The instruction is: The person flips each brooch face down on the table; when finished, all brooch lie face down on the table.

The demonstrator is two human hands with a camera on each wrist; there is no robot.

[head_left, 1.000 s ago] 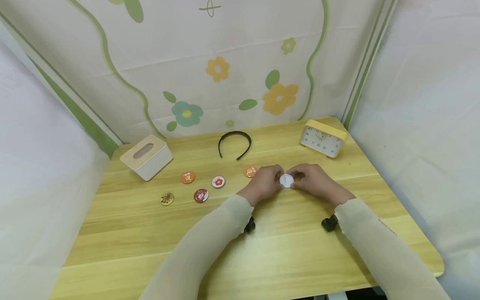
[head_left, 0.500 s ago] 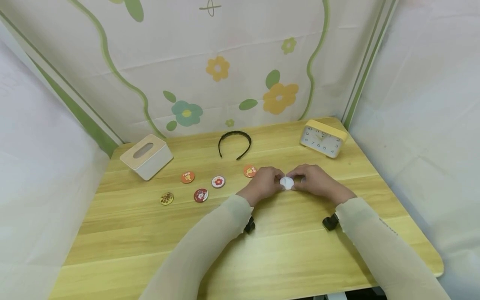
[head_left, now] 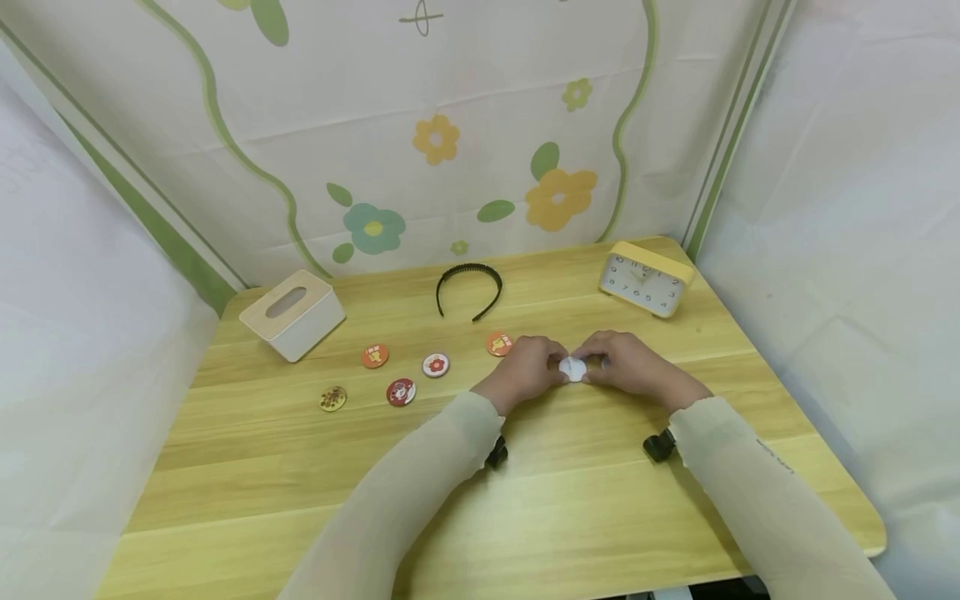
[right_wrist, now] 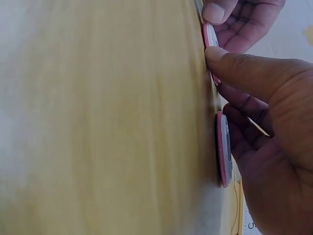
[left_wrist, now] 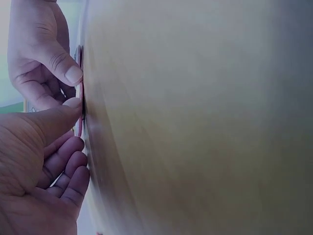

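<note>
A small round badge with its white side up is between both hands in the head view. The left hand pinches its left edge and the right hand pinches its right edge, thumbs on the near side. The right wrist view shows the pink rim of this badge beside the right thumb. A second pink-rimmed badge lies by the right hand's curled fingers; the hand hides it in the head view. From the left wrist, the held badge appears as a thin edge.
Several badges lie left of the hands, among them an orange one, a flower one and a yellow one. Behind are a tissue box, a black headband and a yellow-topped clock.
The held badge has shifted slightly toward the person and its white face is seen at a flatter angle. Both hands have kept their hold and barely moved.
</note>
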